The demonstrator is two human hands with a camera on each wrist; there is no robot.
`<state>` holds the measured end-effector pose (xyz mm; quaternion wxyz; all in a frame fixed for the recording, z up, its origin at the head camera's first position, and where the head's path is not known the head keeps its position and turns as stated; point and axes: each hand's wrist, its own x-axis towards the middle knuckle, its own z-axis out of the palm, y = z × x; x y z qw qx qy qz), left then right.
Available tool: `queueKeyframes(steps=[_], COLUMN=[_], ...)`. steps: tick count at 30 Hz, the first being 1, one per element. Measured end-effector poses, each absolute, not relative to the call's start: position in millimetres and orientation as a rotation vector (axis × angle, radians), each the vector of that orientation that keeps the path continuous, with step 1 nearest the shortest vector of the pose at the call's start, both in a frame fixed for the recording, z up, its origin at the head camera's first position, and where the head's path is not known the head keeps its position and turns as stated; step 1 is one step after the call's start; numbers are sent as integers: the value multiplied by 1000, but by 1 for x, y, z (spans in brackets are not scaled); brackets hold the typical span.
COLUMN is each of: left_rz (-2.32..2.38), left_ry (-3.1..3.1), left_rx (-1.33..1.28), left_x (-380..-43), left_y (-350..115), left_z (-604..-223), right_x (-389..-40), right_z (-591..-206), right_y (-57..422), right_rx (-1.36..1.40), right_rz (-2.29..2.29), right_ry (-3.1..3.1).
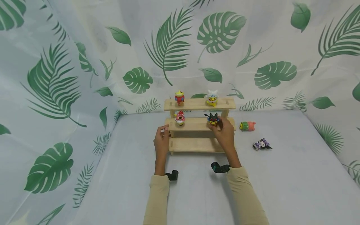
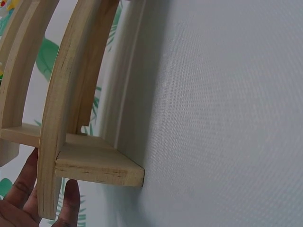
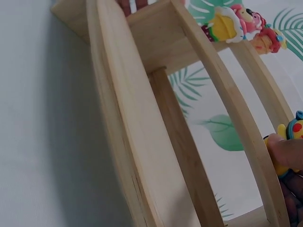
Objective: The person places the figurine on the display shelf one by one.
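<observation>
Pinching a small black-eared figurine with a yellow face (image 1: 212, 119), the right hand (image 1: 225, 132) has its thumb and fingers closed about the toy's lower part. The toy is at the right end of the middle board of a three-tier wooden display rack (image 1: 197, 145); from where I stand I cannot tell whether its base touches the wood. The left hand (image 1: 162, 140) grasps the rack at the left end of that same board, and the left wrist view shows its fingers on both sides of the board's end.

Further along the middle board, near the left hand, a pink bear figurine with a red top (image 1: 180, 118) stands upright. On the top board, a red figurine with a yellow head and blue sides (image 1: 179, 98) stands toward the left, and a yellow figurine in a white hood (image 1: 212, 99) toward the right, above the held toy.

To the right of the rack, two more figurines lie on their sides on the white counter (image 1: 197, 193): a green-and-pink one (image 1: 247, 126) just beside the rack, and a purple-and-black one (image 1: 262, 144) nearer the person.

Both forearms wear beige sleeves (image 1: 248, 197), and a black camera (image 1: 220, 167) sits at each wrist. Behind the counter and along both sides hangs a white curtain printed with green leaves (image 1: 185, 75).
</observation>
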<state>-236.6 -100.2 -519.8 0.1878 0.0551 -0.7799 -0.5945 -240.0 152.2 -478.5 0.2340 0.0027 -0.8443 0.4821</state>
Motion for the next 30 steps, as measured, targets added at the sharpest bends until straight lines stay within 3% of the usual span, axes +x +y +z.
queueKeyframes(steps=[30], left_rz=[-1663], left_ry=[-2189], left_rx=[168], left_x=[-236], left_y=[-98], left_z=[-519], right_x=[-240], right_z=[-480], right_y=[152], right_rx=[1], right_rz=[1305], right_ry=[-2326])
